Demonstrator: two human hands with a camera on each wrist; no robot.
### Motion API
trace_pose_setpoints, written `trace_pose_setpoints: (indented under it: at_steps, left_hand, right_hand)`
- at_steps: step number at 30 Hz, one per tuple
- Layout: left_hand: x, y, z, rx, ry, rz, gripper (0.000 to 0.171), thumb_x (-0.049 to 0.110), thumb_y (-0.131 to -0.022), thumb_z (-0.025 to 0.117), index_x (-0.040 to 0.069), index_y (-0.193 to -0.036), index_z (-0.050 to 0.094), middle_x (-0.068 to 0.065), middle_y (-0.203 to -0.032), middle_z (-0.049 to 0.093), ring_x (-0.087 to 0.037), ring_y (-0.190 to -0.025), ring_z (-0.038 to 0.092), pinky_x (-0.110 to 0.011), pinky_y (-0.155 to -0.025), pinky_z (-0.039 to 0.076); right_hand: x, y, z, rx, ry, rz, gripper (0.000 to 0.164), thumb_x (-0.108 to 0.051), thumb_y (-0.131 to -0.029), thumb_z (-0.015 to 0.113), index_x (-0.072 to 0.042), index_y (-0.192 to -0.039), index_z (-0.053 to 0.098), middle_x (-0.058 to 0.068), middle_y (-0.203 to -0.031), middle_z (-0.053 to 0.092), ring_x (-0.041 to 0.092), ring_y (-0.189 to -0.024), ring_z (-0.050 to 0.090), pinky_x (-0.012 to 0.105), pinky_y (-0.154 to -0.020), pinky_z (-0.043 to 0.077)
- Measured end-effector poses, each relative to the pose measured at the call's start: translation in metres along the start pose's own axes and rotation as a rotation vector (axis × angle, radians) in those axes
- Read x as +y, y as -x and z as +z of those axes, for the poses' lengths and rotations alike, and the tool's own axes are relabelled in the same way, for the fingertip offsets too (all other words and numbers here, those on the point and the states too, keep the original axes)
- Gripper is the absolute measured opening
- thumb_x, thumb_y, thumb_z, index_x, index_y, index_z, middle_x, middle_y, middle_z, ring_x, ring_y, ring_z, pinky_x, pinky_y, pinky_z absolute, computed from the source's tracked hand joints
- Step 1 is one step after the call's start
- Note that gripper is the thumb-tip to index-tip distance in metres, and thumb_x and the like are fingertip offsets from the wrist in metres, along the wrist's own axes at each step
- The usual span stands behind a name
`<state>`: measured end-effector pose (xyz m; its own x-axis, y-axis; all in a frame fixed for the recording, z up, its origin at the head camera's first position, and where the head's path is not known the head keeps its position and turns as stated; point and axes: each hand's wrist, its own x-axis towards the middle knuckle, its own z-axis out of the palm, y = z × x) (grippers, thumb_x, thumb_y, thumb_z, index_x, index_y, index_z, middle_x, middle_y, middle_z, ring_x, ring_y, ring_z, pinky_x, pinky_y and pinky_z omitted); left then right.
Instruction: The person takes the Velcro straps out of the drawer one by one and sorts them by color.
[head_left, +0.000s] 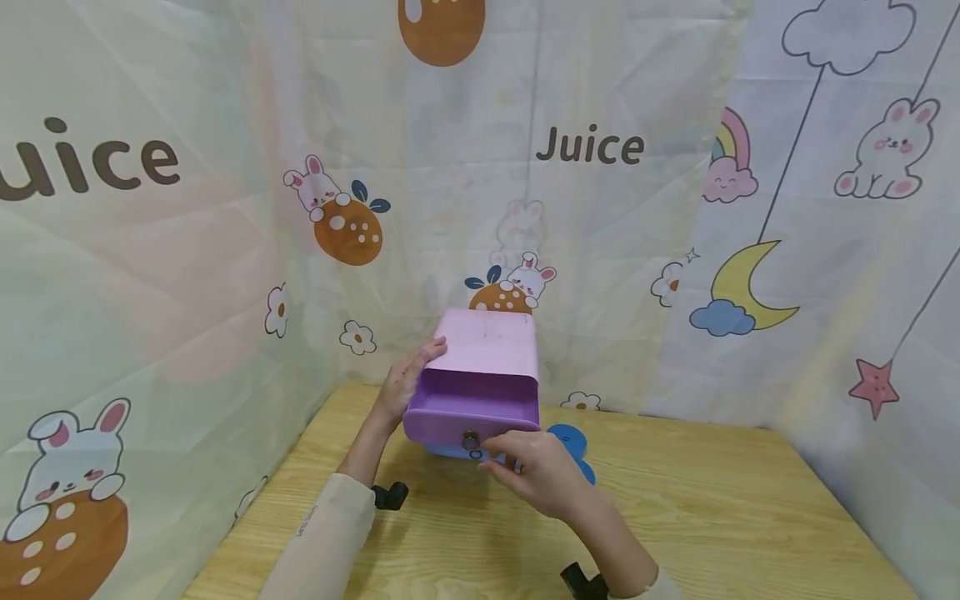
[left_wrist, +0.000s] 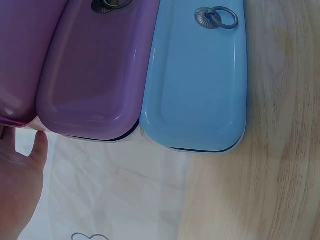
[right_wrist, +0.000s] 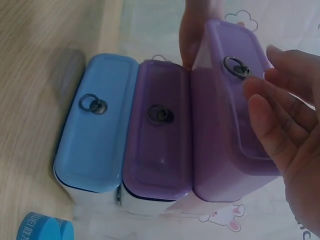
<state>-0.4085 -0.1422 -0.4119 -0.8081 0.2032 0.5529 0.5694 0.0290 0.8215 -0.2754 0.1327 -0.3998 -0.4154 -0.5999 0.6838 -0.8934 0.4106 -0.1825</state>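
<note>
While the pink cabinet [head_left: 487,346] stands upright on the wood-grain bench [head_left: 720,508], near the printed cloth [head_left: 600,250] behind it, its purple top drawer [head_left: 442,427] juts forward, part of the interior visible from above. Left hand [head_left: 402,385]: laid along the cabinet's left side, fingers extended and reaching up to the top edge, not wrapped round anything. Right hand [head_left: 536,467]: in front of the top drawer, thumb and fingers parted and loosely bent, fingertips just beside the metal ring pull [right_wrist: 235,66]; right wrist view shows the ring outside the fingers, though whether a fingertip touches its base cannot be told. Below the top drawer, the purple middle drawer [right_wrist: 155,150] and the light blue bottom drawer [left_wrist: 195,90] sit in their slots, each front bearing a similar ring. Blue rolls [head_left: 567,437] lie on the bench at the cabinet's right, partly hidden behind the right hand in the head view; lettering shows on one in the right wrist view. Left forearm: pale sleeve [head_left: 322,533].
</note>
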Motion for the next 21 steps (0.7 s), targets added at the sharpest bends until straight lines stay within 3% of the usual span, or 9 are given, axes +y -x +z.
trace_pose_setpoints:
  at_steps: [4, 8, 16, 21]
  left_hand:
    - [0.0, 0.001, 0.001, -0.001, 0.001, 0.0, 0.051, 0.033, -0.115, 0.037, -0.003, -0.141, 0.061, -0.012, -0.162, 0.047, -0.027, -0.158, 0.031, -0.048, -0.132, 0.017]
    - [0.002, 0.002, 0.002, -0.005, -0.004, 0.001, 0.049, 0.031, -0.115, 0.037, -0.002, -0.142, 0.061, -0.012, -0.161, 0.047, -0.027, -0.158, 0.03, -0.05, -0.132, 0.017]
    - [0.001, 0.001, 0.002, -0.01, 0.007, 0.018, 0.046, 0.025, -0.115, 0.035, -0.004, -0.142, 0.059, -0.014, -0.162, 0.046, -0.028, -0.159, 0.029, -0.049, -0.132, 0.014]
    - [0.003, 0.001, 0.001, -0.009, 0.01, 0.009, 0.046, 0.025, -0.115, 0.035, -0.005, -0.142, 0.06, -0.014, -0.162, 0.045, -0.028, -0.159, 0.029, -0.05, -0.132, 0.014]
  right_hand:
    - [0.001, 0.002, 0.005, -0.052, 0.027, 0.012, 0.015, -0.014, -0.09, 0.082, -0.017, -0.104, 0.078, -0.008, -0.087, 0.076, -0.003, -0.071, 0.062, 0.008, -0.063, 0.049]
    - [0.001, 0.003, 0.013, -0.063, 0.04, 0.009, 0.024, -0.013, -0.089, 0.083, -0.016, -0.113, 0.079, -0.007, -0.088, 0.077, -0.004, -0.072, 0.064, 0.006, -0.063, 0.048]
    - [-0.005, 0.0, 0.023, -0.18, 0.104, 0.09, 0.03, -0.019, -0.095, 0.078, -0.011, -0.123, 0.073, -0.004, -0.091, 0.079, 0.001, -0.076, 0.072, 0.01, -0.064, 0.053]
    - [-0.009, -0.001, 0.028, -0.153, 0.128, 0.101, 0.025, -0.016, -0.095, 0.077, -0.01, -0.117, 0.066, -0.005, -0.079, 0.074, -0.001, -0.063, 0.064, 0.009, -0.056, 0.046]
